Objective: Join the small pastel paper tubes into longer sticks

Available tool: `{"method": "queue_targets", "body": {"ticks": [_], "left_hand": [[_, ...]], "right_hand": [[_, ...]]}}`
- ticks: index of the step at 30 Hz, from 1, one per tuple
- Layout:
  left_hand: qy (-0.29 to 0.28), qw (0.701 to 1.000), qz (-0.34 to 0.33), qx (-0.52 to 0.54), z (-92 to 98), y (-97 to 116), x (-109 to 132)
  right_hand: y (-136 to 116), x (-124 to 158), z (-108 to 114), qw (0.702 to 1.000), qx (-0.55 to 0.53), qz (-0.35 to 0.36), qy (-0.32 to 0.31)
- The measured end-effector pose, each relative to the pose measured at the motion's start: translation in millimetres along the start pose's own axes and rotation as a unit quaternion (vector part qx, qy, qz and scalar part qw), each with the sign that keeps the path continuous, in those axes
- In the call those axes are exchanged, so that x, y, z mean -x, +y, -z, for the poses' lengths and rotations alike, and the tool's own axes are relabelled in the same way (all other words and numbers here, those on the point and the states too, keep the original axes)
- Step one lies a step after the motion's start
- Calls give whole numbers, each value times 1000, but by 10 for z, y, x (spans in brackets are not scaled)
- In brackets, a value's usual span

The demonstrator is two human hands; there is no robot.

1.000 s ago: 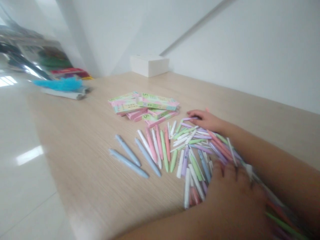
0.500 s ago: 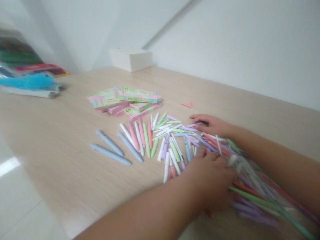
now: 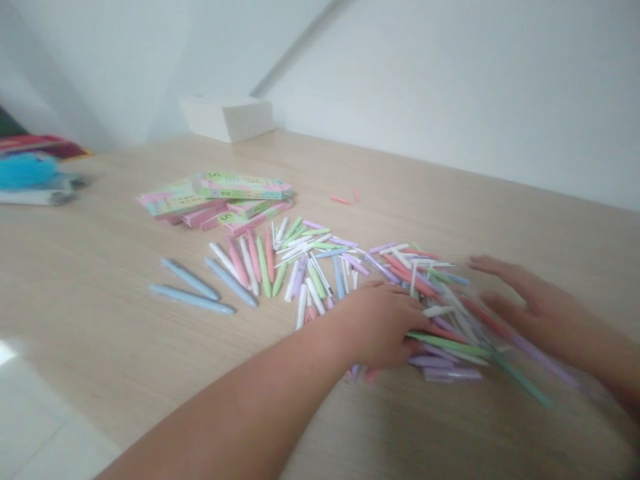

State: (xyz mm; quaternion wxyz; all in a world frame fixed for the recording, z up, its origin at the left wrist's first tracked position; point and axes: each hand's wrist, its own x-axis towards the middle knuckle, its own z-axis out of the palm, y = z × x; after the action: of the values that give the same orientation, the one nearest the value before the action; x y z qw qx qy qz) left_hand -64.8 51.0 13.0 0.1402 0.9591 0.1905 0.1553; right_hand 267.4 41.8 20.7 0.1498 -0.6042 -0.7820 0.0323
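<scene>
Slim pastel pens (image 3: pixel 440 343) in green, purple, orange and white lie in a loose, crossed heap. My left hand (image 3: pixel 383 323) rests on the heap's near side, palm down. Its fingers reach over the pens and are partly hidden among them. On the right, my right hand (image 3: pixel 530 297) is held apart from the heap, blurred by motion, with fingers and thumb spread and nothing between them. A long purple pen (image 3: pixel 543 360) and a teal one (image 3: pixel 523 380) stick out below it. More pens (image 3: pixel 260 263) fan out left of my left hand.
Pink and green printed boxes (image 3: pixel 240 187) lie stacked behind the pens. Three blue pens (image 3: pixel 193 300) lie at the left. Small orange pieces (image 3: pixel 341 199) are farther back. A white box (image 3: pixel 230 119) stands by the wall. Blue fluffy material (image 3: pixel 25 171) lies at the far left.
My right hand has drawn away from the pens' far side, moving right and nearer. My left hand stays on the heap. The view has turned slightly right.
</scene>
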Motion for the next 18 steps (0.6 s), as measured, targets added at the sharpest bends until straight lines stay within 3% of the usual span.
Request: {"method": "queue_targets", "body": {"ticks": [4,7,10,15,18], "left_hand": [[-14,1000,22,-16,16,55,-14],[11,999,45,-25,2,114,-8],[22,997,58,-38,-22,182,-8],[3,995,53,-79,-94,361,-36],[2,994,42,-104,-164,497,-52]], "right_hand": [[280,1345,-150,997,24,-71,20],[210,1978,-240,992,27,-120,26],[15,2158,-239,990,32,-136,20],[-105,2049,-225,996,63,-59,-29],[-131,1999,-245,996,65,-47,-39]]}}
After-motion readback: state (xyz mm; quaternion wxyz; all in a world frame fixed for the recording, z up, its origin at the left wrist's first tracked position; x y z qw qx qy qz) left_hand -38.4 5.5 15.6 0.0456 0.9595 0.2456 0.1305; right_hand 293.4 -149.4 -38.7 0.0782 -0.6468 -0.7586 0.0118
